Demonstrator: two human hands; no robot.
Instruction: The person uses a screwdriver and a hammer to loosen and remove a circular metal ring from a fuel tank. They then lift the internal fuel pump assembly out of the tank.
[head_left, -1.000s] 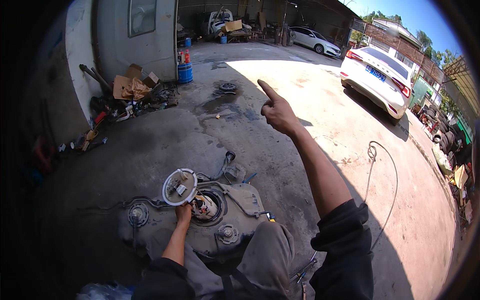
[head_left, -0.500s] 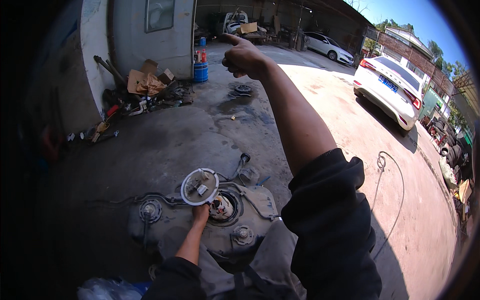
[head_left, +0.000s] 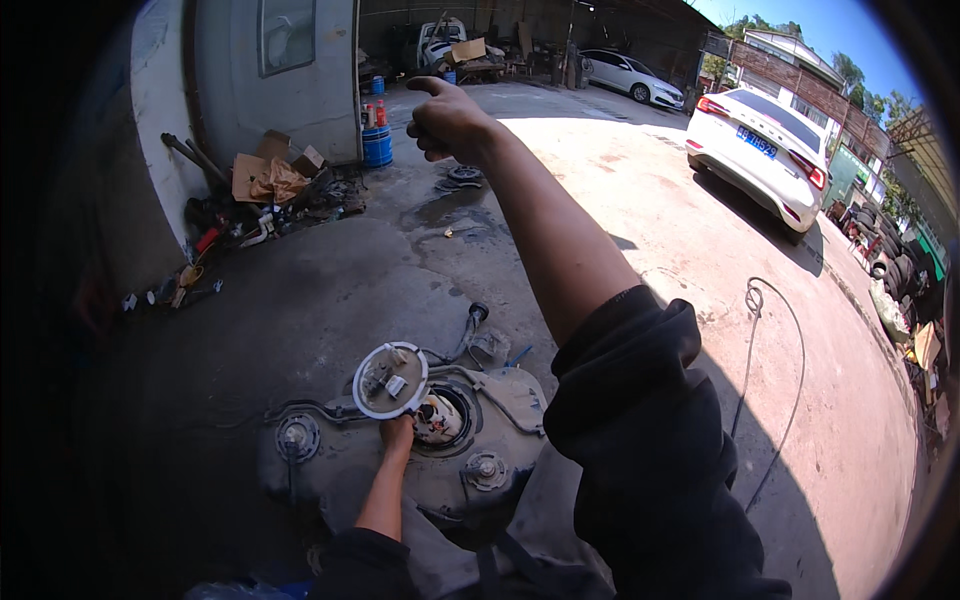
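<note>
A grimy fuel tank (head_left: 330, 470) lies in front of me between my legs. Above its round opening, a fuel pump module (head_left: 378, 397) stands tilted, its round lid ringed in white. My left hand (head_left: 397, 432) grips it beneath the lid's near edge, the fingers mostly hidden. The module's white lower body (head_left: 440, 425) shows in the opening. My right hand (head_left: 450, 122) is raised far out over the floor, holding nothing; the index finger is stretched out and the others are curled. Hoses and two smaller round fittings sit on the tank.
Scraps and a torn cardboard box (head_left: 270, 178) are heaped by the wall at the left. A blue drum (head_left: 377, 147) carries red bottles. A dark round part (head_left: 460, 178) lies on the floor. One white car (head_left: 760, 150) stands at the right; a looped hose (head_left: 798, 380) trails nearby.
The whole view has shifted a little, so the surroundings sit further left and slightly higher. My right hand keeps its pointing shape, and my left hand still holds the fuel pump module.
</note>
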